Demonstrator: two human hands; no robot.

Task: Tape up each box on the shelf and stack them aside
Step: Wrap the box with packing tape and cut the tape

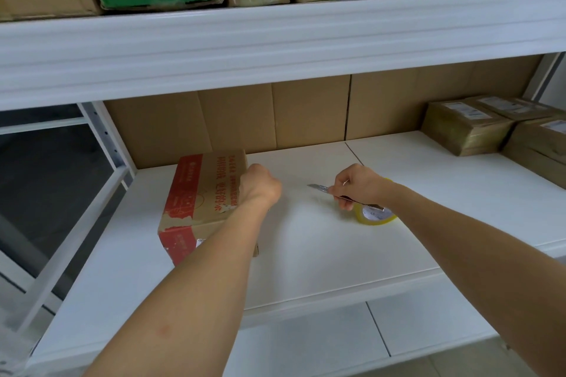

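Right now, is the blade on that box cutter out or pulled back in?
Out. The box cutter in the right hand shows a bare grey blade with a slanted tip pointing left, toward the red-and-brown box.

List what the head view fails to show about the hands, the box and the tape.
- Left hand fingers: hidden behind the hand's back, so their contact with the red-and-brown box is unclear.
- Tape roll: partly covered by the right hand holding the box cutter.
- Box print: too small to read.
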